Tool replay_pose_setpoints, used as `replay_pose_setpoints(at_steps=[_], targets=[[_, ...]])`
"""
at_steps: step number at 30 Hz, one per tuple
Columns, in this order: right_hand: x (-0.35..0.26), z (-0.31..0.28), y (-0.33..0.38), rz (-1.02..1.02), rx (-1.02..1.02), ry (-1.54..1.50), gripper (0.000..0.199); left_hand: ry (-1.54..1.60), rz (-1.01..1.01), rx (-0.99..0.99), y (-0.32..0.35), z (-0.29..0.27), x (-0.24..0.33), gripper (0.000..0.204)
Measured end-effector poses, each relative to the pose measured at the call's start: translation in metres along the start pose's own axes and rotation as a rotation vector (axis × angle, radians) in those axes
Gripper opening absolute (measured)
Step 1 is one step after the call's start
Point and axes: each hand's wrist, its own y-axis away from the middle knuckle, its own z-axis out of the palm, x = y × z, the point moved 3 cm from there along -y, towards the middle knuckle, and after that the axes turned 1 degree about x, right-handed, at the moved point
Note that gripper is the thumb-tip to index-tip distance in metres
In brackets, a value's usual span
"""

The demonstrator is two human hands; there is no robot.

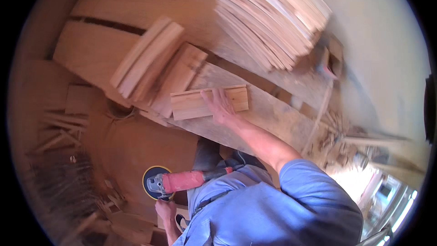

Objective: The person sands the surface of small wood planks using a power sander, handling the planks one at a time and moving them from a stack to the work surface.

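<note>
A tall stack of thin wooden slats rises at about one o'clock of the view, its lower ends hanging over the far edge of the bench. At ten o'clock of the flat board, two bundles of planks lean across the bench, and loose offcuts litter the dusty floor at nine o'clock. More scraps lie at three o'clock. Nothing stands between the person's hands and the work.

One short rectangular board lies flat on the bench near the centre of the view. It is pale wood with a lengthwise groove or step along it. The right hand rests on it with fingers spread, palm down, so its grip is released and merely pressing.

One sander, with a red body, grey head and a round yellow-rimmed disc, hangs at seven o'clock, below the bench edge. The left hand is just under the disc; whether its grip is clenched on the tool cannot be told from this view.
</note>
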Motion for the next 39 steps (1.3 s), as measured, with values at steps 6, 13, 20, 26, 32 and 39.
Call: replay_pose_setpoints(at_steps=[6, 13, 20, 26, 32, 39], targets=[[0.064, -0.011, 0.157, 0.233, 0.093, -0.113, 0.101, -0.092, 0.159, -0.057, 0.0, -0.012, 0.033, 0.016], [0.128, 0.006, 0.333, 0.44, 0.295, -0.091, 0.094, -0.292, 0.341, -0.063, 0.048, 0.016, 0.066, 0.018], [0.177, 0.016, 0.404, 0.472, 0.349, -0.109, 0.092, -0.383, 0.469, 0.053, 0.105, 0.04, 0.143, 0.022], [0.183, 0.031, 0.419, 0.441, 0.659, -0.119, 0.083, -0.467, 0.599, 0.165, 0.148, 0.048, 0.198, 0.023], [0.086, 0.031, 0.479, 0.545, 0.159, -1.021, 0.046, -0.268, 1.012, 0.039, 0.14, 0.105, 0.226, 0.02], [0.036, 0.096, 0.539, 0.794, 0.003, -1.251, 0.039, -0.399, 1.307, -0.174, 0.163, 0.195, 0.328, 0.018]])
